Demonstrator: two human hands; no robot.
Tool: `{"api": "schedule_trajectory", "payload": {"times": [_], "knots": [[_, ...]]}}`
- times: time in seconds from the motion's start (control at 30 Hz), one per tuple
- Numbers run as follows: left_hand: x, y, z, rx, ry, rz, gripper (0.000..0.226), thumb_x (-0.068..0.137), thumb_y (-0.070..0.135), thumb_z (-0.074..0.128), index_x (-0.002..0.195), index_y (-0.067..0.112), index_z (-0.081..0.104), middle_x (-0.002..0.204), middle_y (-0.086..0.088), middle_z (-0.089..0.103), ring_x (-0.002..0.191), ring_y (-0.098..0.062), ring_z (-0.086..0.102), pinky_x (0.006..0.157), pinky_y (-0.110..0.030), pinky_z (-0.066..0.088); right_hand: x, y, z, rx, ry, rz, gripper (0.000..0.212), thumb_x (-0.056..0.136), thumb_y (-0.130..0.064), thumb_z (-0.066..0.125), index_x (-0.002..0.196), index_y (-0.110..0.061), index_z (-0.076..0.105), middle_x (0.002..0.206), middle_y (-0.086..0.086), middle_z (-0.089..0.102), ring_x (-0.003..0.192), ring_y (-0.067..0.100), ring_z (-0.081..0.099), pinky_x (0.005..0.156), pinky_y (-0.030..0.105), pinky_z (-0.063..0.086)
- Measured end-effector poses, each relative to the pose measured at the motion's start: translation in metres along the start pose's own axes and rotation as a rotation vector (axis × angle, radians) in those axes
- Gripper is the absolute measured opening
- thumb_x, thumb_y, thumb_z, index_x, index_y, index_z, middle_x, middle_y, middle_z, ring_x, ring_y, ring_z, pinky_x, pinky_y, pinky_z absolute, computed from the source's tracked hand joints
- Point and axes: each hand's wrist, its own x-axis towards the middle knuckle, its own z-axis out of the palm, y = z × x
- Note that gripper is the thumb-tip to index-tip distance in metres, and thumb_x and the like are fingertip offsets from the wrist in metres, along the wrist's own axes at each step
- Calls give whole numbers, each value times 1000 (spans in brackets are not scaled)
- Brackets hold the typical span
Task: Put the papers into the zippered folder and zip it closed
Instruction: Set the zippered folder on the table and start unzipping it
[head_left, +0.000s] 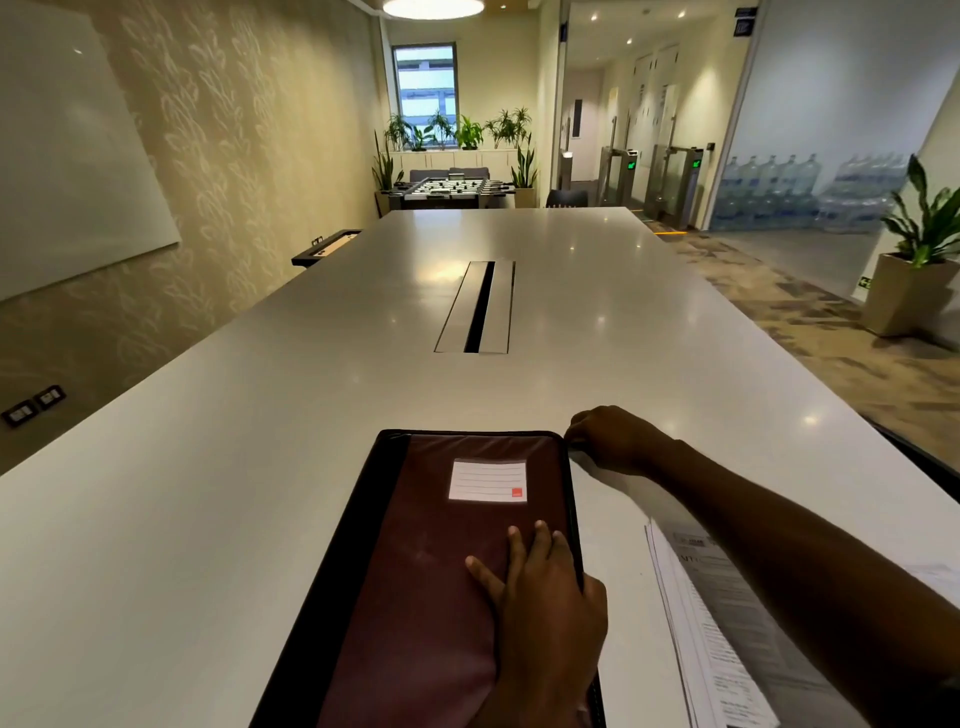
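The maroon folder (431, 571) lies flat on the near edge of the white surface (260, 441), long axis running away from the person. The left hand (545, 597) presses open-palmed on its cover; the right hand (613, 441) is closed, pinching at the far right corner. Papers (711, 623) lie just right of it. Beyond: meeting room, whiteboard (67, 156), plants (467, 130), foosball table (449, 189). The folder's lined label (487, 480) bears an unreadable red logo.

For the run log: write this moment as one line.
left hand flat on folder | right hand pinching its far right corner | papers outside, on table
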Motion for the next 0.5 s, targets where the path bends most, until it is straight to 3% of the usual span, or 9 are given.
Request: {"api": "schedule_trajectory", "payload": {"times": [0.17, 0.27, 0.5], "knots": [[-2, 0, 1, 13, 19, 0, 56, 90, 31, 40, 144, 16, 37, 157, 2, 24, 147, -21, 7, 107, -65, -14, -26, -13, 3, 14, 59, 47, 25, 92, -20, 50, 88, -10, 73, 95, 8, 69, 87, 27, 65, 73, 37, 49], [-3, 2, 0, 16, 32, 3, 56, 89, 30, 41, 143, 15, 38, 156, 1, 26, 146, -22, 9, 107, -65, -13, -30, -17, 3, 28, 82, 139, 21, 88, -13, 51, 86, -10, 72, 93, 8, 68, 86, 29, 64, 69, 37, 49], [-3, 1, -1, -8, 42, 5, 53, 88, 29, 44, 140, 17, 42, 155, 2, 29, 146, -19, 11, 108, -65, -11, -21, -36, 16, 150, 103, 271, 19, 87, -21, 51, 86, -8, 65, 95, 11, 65, 85, 33, 65, 63, 32, 44]]}}
